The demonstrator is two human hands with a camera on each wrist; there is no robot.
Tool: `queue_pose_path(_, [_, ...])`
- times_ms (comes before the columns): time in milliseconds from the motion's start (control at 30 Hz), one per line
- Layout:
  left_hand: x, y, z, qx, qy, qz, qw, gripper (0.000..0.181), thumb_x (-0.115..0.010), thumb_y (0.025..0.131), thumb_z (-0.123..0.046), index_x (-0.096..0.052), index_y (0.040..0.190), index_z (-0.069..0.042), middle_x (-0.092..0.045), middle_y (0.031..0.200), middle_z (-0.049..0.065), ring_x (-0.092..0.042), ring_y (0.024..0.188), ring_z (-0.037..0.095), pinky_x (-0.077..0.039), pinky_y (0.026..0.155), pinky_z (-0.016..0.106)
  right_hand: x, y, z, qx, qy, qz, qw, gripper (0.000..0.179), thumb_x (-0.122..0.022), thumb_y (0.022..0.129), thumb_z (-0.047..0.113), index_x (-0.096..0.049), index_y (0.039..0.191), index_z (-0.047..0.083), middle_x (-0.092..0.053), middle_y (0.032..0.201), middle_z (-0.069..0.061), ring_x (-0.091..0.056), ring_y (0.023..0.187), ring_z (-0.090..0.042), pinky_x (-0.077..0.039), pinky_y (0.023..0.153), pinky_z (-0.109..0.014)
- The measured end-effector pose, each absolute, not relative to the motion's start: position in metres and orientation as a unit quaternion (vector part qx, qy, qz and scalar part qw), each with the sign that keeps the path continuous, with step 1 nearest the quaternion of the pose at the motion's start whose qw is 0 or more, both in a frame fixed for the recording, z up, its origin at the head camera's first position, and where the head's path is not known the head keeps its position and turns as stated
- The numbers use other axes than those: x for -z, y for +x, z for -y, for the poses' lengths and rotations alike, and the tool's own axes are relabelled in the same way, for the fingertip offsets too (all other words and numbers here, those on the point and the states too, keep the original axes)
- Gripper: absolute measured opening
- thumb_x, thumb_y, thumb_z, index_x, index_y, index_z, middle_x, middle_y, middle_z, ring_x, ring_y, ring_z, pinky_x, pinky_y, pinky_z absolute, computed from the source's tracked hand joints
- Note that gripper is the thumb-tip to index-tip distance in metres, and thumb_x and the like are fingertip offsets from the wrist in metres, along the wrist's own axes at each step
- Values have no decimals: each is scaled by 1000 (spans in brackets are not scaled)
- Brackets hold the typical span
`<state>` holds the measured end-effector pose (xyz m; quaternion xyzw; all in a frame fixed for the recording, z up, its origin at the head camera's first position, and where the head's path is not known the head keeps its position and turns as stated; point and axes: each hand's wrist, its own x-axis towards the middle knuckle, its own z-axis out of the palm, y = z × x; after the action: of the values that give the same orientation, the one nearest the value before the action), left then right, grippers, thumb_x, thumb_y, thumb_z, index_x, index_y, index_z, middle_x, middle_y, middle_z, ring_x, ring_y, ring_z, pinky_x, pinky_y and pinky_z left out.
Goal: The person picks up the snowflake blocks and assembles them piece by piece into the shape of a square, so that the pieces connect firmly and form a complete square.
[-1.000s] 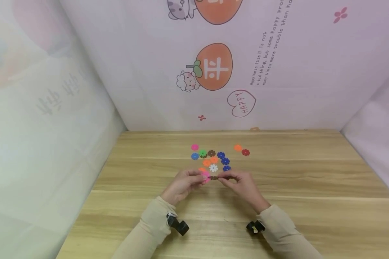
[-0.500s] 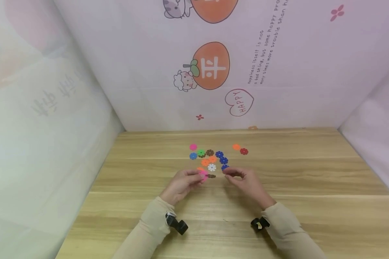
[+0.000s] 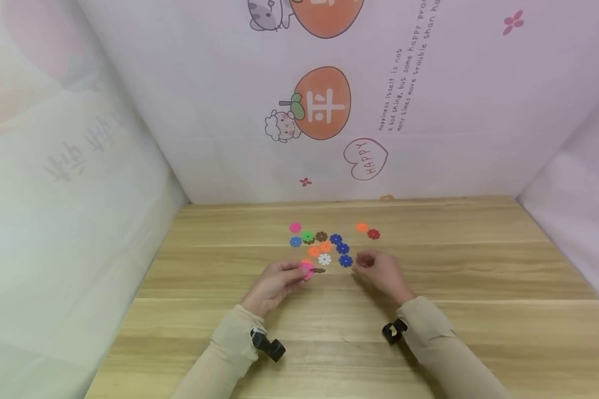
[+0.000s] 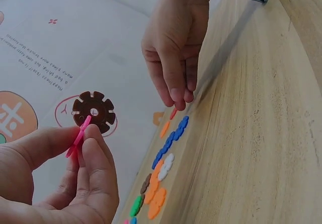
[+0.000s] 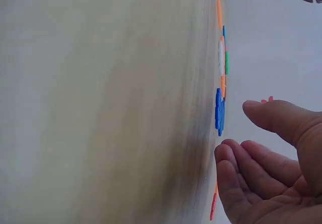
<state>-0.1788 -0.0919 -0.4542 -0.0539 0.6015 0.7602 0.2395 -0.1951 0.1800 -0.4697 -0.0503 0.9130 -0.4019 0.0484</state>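
Observation:
My left hand [image 3: 278, 281] pinches a pink notched disc [image 4: 79, 136] between thumb and fingers. A brown notched disc [image 4: 94, 111] is slotted crosswise into the pink one, and both are held up off the table. My right hand [image 3: 381, 272] holds nothing; in the right wrist view its thumb stands apart from the loosely bent fingers. Beside its fingertips a dark blue disc [image 3: 345, 260] lies flat, with two more blue discs behind it. A white disc [image 3: 324, 259] and some orange discs [image 3: 325, 246] lie between the hands.
Farther back lie a green disc [image 3: 307, 236], a brown disc [image 3: 321, 236], a light blue disc [image 3: 295, 241] and a pink disc [image 3: 295, 228]. An orange disc [image 3: 361, 227] and a red disc [image 3: 374, 234] lie at the right. A printed cloth [image 3: 229, 138] rises behind the wooden table [image 3: 479, 260].
My right hand has let go of the brown disc and moved right, beside the blue discs. The left hand keeps holding the joined pink and brown discs.

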Motion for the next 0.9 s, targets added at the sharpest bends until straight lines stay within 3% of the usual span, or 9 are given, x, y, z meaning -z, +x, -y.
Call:
queue_pose_path(367, [453,-180,94,-765,-65,-598,229,35,-64,93,-1,-56,126,9,-70,110,14,-70,93,12,-52,105,37,468,-214,-167,348,-56,-935,48,44,-77,85,18,-65,120,-5,-71,111,-20,-68,100,-31,-59,88,-44])
queue_pose_path(700, [454,-179,95,-768,-62,-596,227,34,-64,93,-1,-57,125,10,-71,109,13,-71,92,12,-52,104,37,468,-218,-158,326,-62,-942,53,38,-78,82,6,-65,115,-6,-70,108,-20,-67,99,-32,-58,90,-45])
queue_pose_path(900, [453,-178,98,-769,-66,-594,227,33,-64,93,-1,-57,124,9,-71,108,12,-70,92,12,-52,104,36,470,-210,-161,353,-85,-930,56,22,-76,83,6,-72,104,2,-72,98,-12,-65,88,-22,-60,79,-37])
